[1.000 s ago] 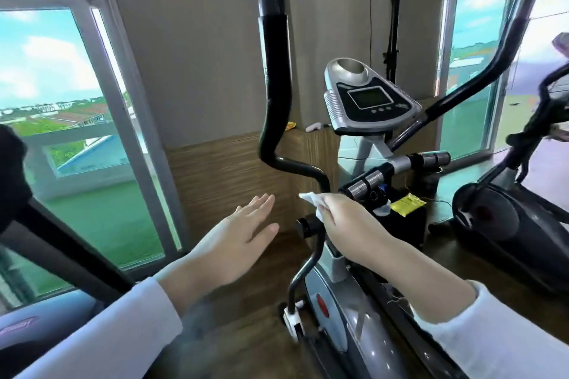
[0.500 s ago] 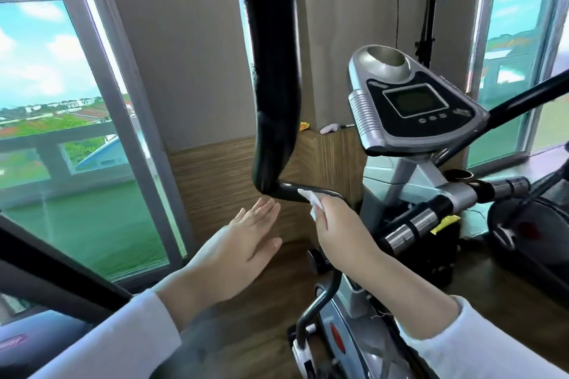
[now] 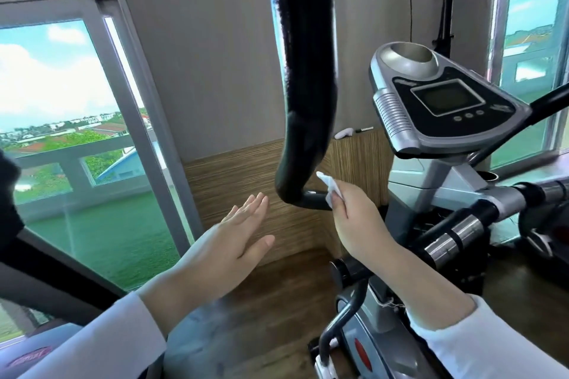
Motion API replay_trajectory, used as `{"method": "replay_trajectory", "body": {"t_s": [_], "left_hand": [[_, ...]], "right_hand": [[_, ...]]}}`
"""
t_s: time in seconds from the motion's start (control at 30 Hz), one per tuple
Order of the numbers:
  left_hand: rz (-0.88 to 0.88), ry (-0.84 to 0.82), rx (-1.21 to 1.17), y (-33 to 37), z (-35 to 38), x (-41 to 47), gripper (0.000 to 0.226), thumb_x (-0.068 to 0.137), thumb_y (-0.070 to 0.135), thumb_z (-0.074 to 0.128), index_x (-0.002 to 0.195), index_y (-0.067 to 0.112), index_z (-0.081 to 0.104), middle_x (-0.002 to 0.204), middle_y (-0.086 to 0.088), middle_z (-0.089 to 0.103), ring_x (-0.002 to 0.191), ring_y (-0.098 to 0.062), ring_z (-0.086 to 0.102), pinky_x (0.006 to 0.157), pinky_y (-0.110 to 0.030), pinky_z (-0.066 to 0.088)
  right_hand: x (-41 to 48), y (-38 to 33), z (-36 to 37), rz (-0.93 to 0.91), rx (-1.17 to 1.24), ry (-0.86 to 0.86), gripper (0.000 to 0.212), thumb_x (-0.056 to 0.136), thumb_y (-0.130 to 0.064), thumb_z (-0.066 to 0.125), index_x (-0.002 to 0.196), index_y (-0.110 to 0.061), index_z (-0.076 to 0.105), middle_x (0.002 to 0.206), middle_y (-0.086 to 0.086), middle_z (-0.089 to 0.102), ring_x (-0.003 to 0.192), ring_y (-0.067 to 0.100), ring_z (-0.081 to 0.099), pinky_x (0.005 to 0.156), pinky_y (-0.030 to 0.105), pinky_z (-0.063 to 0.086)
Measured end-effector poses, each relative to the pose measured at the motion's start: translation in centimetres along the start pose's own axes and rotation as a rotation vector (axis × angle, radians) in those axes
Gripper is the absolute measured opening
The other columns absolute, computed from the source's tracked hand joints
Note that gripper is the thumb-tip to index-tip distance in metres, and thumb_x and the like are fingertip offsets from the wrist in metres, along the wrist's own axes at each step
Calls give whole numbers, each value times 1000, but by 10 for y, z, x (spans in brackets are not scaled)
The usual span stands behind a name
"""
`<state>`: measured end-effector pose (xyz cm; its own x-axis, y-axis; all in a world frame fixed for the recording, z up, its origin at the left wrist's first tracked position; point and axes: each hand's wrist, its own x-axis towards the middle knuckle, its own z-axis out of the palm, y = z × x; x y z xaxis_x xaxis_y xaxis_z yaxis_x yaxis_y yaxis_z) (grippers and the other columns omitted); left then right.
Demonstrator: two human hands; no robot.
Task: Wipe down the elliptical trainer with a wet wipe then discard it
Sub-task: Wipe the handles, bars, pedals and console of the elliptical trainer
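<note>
- Holds a white wet wipe (image 3: 331, 188) in the right hand (image 3: 360, 218), fingers curled round it, one corner poking up above the knuckles.
- Presses the wet wipe against the thin black bar (image 3: 314, 200) of the elliptical trainer (image 3: 431, 181), right where the thick black handlebar (image 3: 304, 86) bends and ends.
- Hovers the left hand (image 3: 234, 243) flat and wide, fingers straight and together, thumb out, touching nothing, just left of that bend.
- Grey console (image 3: 443, 101) with a dark screen up to the right; chrome-banded grips (image 3: 455, 234) below it.
- Large window (image 3: 77, 132) on the left, wooden wall panel (image 3: 246, 175) behind both hands, wood floor (image 3: 277, 301) beneath.
</note>
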<state>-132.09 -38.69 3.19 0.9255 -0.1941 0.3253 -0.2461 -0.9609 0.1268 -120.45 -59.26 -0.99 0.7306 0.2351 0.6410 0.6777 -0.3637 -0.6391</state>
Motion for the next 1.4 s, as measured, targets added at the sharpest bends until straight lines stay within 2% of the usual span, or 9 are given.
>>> {"method": "replay_trajectory", "body": {"t_s": [0.13,0.23,0.33,0.47,0.73,0.87,1.1,1.27,1.4], "left_hand": [[0,49,-42,4,-12,6,66,98,46,37,151,31,3,154,22,-2,138,15,-9,117,-17,0],[4,88,-86,9,-22,12,67,97,48,38,151,34,3,155,23,0,140,12,-6,118,-18,2],[28,96,-122,16,-27,15,66,97,46,41,150,38,3,153,28,1,137,17,-6,116,-14,3],[67,82,-133,27,-31,14,62,97,44,41,138,55,-5,145,37,-2,130,25,-9,109,-3,-1],[79,60,-134,34,-30,6,68,98,43,42,142,55,-9,150,36,6,142,8,7,119,-26,13],[45,65,-112,39,-28,1,69,97,43,43,147,48,-5,155,28,8,137,-22,29,115,-33,27],[-24,102,-94,56,-27,-10,73,96,45,44,148,45,-5,156,26,9,126,-34,37,101,-36,42],[114,197,-53,76,-41,-23,75,98,35,46,151,35,-7,158,20,0,144,1,2,119,-26,16],[164,216,-48,86,-53,-27,79,96,27,50,150,37,-8,157,22,0,142,8,-1,111,-5,7]], "right_hand": [[6,-13,8,-138,67,-191,32,104,-23,36,89,-50,41,76,-23,47,75,-4,49,73,16,32],[7,-8,17,-150,89,-283,12,101,-37,45,106,-48,42,92,-28,50,86,-6,52,79,17,38],[9,-3,22,-135,87,-255,37,97,-41,52,131,-31,43,120,-21,52,115,2,51,101,30,44],[19,-4,29,-136,72,-177,32,93,-33,61,123,-31,49,115,-16,56,111,4,54,100,36,47],[33,-3,36,-249,-103,-119,21,89,-34,65,102,-20,56,94,-18,51,94,3,48,92,31,43],[38,9,42,-226,-139,-127,25,86,-26,68,106,-19,55,100,-8,58,95,10,53,88,31,47],[44,24,39,-81,-302,-118,25,80,-18,69,101,-19,56,95,-4,59,90,20,57,82,35,45],[46,15,35,21,-298,-165,31,81,-35,73,99,-17,56,96,0,60,89,20,59,84,36,48],[44,-7,39,-41,-83,-189,30,79,-35,75,95,-17,58,92,-4,62,90,16,61,84,36,50]]}}
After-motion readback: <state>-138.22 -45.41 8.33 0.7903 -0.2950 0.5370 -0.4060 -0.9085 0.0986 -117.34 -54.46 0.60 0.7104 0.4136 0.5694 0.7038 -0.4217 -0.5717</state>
